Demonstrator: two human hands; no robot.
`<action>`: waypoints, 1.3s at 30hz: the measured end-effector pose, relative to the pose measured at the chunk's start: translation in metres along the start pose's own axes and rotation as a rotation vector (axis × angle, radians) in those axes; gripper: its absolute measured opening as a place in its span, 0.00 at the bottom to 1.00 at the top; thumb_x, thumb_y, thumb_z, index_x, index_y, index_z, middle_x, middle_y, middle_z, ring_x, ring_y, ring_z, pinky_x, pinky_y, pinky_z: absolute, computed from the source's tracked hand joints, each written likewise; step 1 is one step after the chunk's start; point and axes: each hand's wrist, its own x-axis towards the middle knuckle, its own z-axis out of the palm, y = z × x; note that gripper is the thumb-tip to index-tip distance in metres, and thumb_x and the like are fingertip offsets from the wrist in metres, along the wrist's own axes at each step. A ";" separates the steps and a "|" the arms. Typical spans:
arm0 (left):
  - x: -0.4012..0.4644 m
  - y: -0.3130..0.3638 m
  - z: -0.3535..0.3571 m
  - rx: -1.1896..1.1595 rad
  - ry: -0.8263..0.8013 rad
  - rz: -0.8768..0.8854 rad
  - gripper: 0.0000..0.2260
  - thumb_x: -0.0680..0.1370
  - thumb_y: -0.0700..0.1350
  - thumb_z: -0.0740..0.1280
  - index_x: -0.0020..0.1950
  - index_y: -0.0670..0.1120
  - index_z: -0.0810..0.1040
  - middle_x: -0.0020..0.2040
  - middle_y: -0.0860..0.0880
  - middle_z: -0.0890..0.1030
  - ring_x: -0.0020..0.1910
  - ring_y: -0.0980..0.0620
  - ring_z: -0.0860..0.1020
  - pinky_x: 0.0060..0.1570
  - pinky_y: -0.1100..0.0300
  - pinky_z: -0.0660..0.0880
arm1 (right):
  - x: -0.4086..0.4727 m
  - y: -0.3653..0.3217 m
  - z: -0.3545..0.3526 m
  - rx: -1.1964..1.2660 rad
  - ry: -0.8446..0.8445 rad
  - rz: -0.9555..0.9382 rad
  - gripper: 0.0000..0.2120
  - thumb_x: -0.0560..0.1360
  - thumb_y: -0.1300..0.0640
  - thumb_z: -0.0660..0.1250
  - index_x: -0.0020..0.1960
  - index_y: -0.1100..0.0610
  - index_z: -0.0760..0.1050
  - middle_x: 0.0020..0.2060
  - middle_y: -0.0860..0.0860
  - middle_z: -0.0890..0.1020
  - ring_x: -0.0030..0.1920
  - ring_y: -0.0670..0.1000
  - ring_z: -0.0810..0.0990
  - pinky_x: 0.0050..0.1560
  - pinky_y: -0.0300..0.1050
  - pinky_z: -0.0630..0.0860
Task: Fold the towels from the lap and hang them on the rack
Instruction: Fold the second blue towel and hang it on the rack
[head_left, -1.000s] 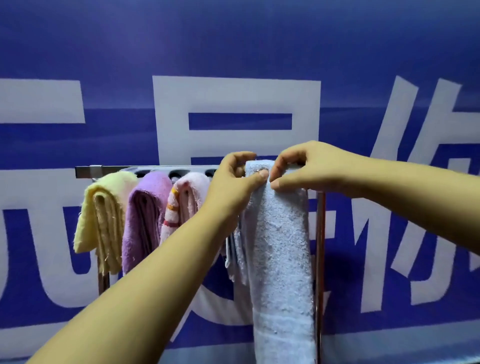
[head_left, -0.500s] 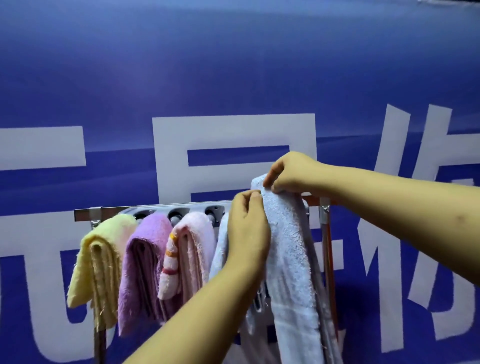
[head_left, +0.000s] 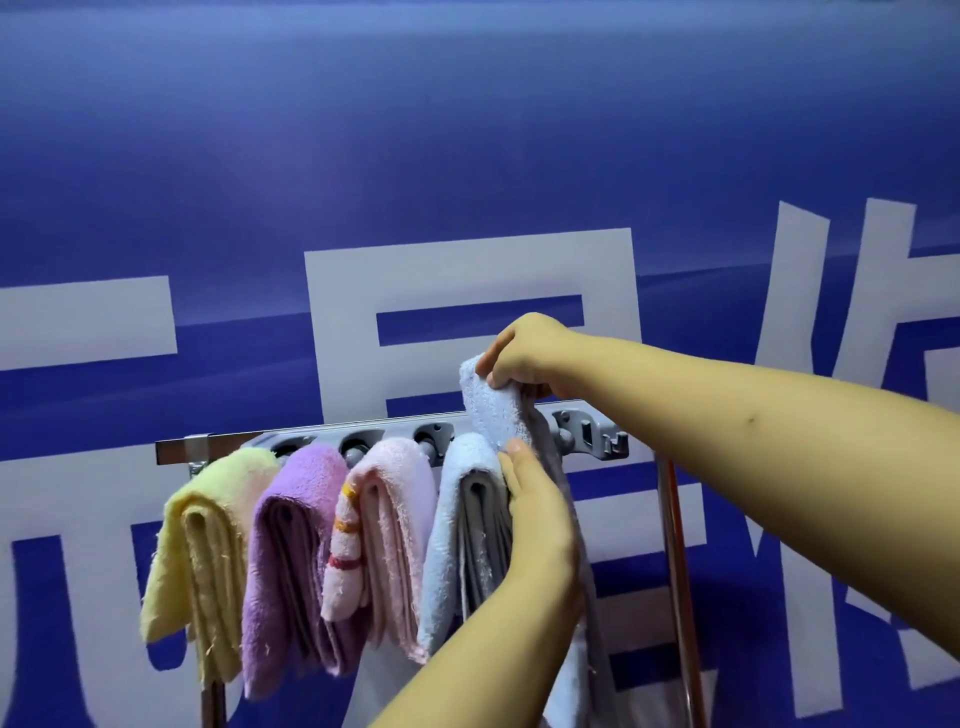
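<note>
Blue backdrop (head_left: 467, 156) w/ big white characters fills the whole view behind everything. Low in the view, approx 6–7 o'clock, stands the rack (head_left: 592, 434): grey plastic bar w/ round sockets along it, fixed on a metal crossbar, w/ a coppery upright post (head_left: 680, 571) at its right end, approx 5 o'clock.

Four folded towels hang side by side on the rack, each touching the next. From 8 o'clock twd centre: yellow towel (head_left: 202, 561), purple towel (head_left: 291, 561), pink towel (head_left: 395, 530) w/ red/orange stripes on its left edge, then pale blue towel (head_left: 457, 519), folded w/ grey inner layers showing.

Fifth one, the light blue towel (head_left: 496, 410), is at approx 6 o'clock, just right of the pale blue towel and touching it. Its top end sticks up above the bar; the rest runs down behind the left forearm to the bottom edge. Can't tell if it's actually seated on a peg.

Right hand (head_left: 524, 353) comes in from 3 o'clock, fingers curled and pinching the top end of the light blue towel, above the bar. Left hand (head_left: 540, 514) comes up from 6 o'clock, back of hand twd camera, fingers together and fairly straight, lying along the towel's left edge, between it and the pale blue towel. Left thumb is hidden, so can't tell if it's gripping or only pressing.
</note>
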 end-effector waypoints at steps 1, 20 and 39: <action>0.002 0.000 0.001 0.002 -0.010 0.000 0.41 0.67 0.76 0.46 0.76 0.58 0.58 0.76 0.55 0.62 0.74 0.51 0.61 0.73 0.46 0.56 | 0.003 0.002 0.000 0.024 0.006 0.020 0.11 0.71 0.67 0.67 0.50 0.58 0.82 0.46 0.60 0.81 0.35 0.55 0.76 0.37 0.43 0.76; 0.039 0.031 0.000 1.080 -0.098 0.715 0.29 0.71 0.32 0.61 0.70 0.50 0.64 0.60 0.47 0.77 0.57 0.45 0.75 0.46 0.59 0.67 | -0.038 0.107 -0.092 0.772 0.215 0.503 0.06 0.76 0.69 0.61 0.41 0.64 0.71 0.42 0.57 0.77 0.39 0.52 0.79 0.35 0.43 0.80; 0.010 0.076 -0.025 1.794 0.001 1.115 0.07 0.76 0.40 0.63 0.52 0.45 0.77 0.50 0.47 0.79 0.47 0.41 0.78 0.35 0.56 0.64 | -0.140 0.149 0.026 1.176 0.181 0.669 0.07 0.73 0.76 0.61 0.50 0.75 0.73 0.39 0.64 0.78 0.37 0.58 0.80 0.27 0.46 0.80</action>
